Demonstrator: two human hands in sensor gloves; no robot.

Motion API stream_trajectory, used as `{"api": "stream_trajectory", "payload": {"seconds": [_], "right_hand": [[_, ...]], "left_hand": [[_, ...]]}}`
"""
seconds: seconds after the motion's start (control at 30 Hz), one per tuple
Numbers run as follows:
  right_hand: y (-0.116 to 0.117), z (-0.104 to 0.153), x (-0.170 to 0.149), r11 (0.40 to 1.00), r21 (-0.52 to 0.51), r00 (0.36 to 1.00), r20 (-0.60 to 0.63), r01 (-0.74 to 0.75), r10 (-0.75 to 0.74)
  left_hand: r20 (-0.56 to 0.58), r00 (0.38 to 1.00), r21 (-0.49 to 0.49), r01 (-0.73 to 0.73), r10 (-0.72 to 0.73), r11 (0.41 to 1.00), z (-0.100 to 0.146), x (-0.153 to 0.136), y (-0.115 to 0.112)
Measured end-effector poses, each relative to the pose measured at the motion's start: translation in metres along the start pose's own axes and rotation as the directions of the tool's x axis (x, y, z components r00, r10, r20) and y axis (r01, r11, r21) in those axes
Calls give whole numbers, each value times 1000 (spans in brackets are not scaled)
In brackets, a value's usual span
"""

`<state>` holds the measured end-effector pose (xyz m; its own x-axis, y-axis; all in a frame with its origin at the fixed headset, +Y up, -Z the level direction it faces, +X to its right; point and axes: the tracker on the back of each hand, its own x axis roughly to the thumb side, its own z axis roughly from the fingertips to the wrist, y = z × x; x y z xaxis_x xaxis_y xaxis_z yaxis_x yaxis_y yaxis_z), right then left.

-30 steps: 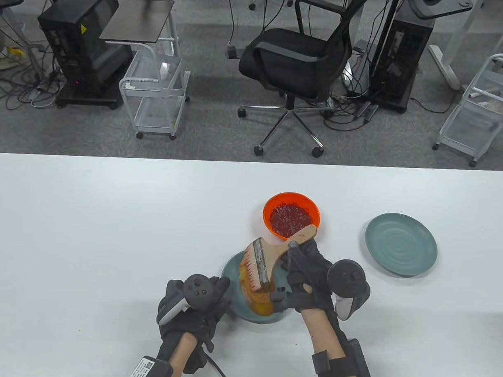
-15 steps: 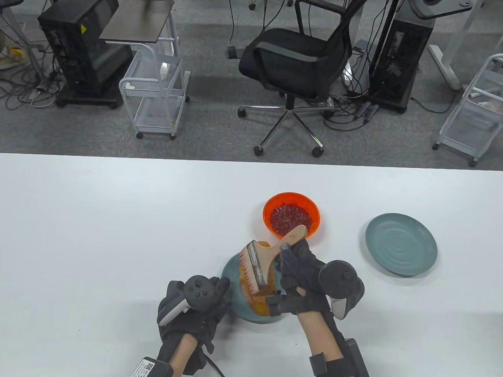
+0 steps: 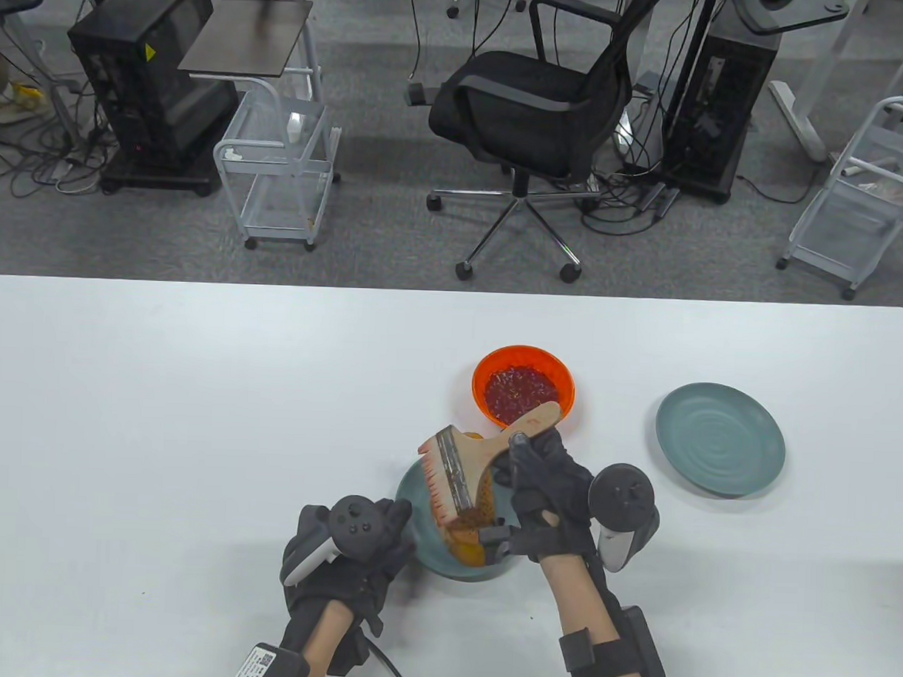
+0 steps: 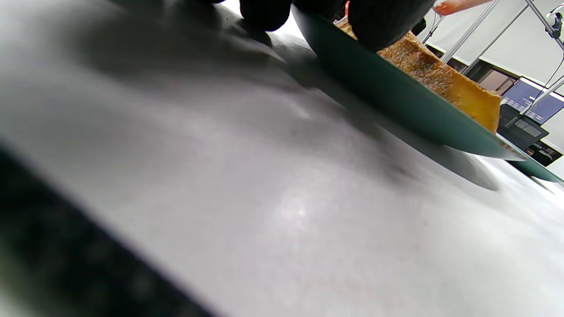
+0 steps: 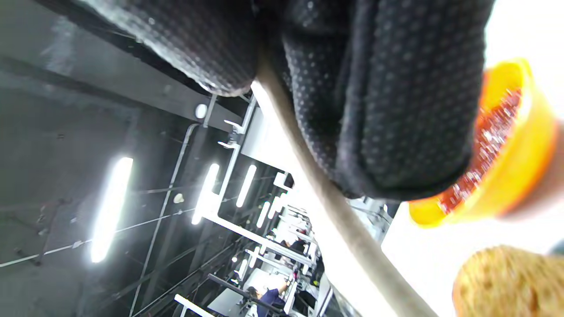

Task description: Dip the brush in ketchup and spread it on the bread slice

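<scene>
My right hand (image 3: 546,497) grips the wooden handle of a wide flat brush (image 3: 462,468) with reddened bristles, laid over a bread slice (image 3: 468,546) on a teal plate (image 3: 416,493). My left hand (image 3: 348,546) holds the plate's left rim; in the left wrist view its fingertips (image 4: 379,22) press the plate (image 4: 396,105) beside the bread (image 4: 445,83). An orange bowl of ketchup (image 3: 522,389) stands just behind the plate; it also shows in the right wrist view (image 5: 498,145), next to the glove (image 5: 387,88) and the bread (image 5: 506,281).
A second, empty teal plate (image 3: 719,439) lies to the right on the white table (image 3: 160,417). An office chair (image 3: 537,112), carts and computer cases stand on the floor beyond the table's far edge.
The brush has swept leftward across the bread, its bristles now reaching further left over the plate. My left hand has stayed on the plate rim.
</scene>
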<state>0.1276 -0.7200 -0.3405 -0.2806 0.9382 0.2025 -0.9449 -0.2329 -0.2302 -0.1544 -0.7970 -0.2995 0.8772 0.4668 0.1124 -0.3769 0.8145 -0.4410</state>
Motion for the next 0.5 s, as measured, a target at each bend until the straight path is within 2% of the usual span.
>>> {"api": "stream_trajectory", "payload": {"seconds": [0.13,0.2,0.27,0.3,0.37,0.4,0.5], "right_hand": [[-15,-5,-7,988,-77,990,40,-131,134],[-25,-5,-3,979,-130,981,92,-157,170],[-34,-5,8,948,-203,940,188,-246,284],[-34,-4,10,945,-210,935,201,-250,292],[-31,-3,14,960,-186,950,193,-210,245],[-26,-1,12,977,-151,971,163,-151,175],[-9,0,5,995,-66,992,92,-80,86]], "left_hand": [[6,1000,-10,-6,6,1000,1,-1,0],[5,1000,-12,-10,10,1000,1,-1,0],[5,1000,-16,-12,12,1000,1,-1,0],[5,1000,-16,-13,13,1000,1,-1,0],[4,1000,-17,-14,14,1000,1,-1,0],[5,1000,-17,-12,12,1000,1,-1,-1],[6,1000,-22,-12,12,1000,1,-1,-1]]}}
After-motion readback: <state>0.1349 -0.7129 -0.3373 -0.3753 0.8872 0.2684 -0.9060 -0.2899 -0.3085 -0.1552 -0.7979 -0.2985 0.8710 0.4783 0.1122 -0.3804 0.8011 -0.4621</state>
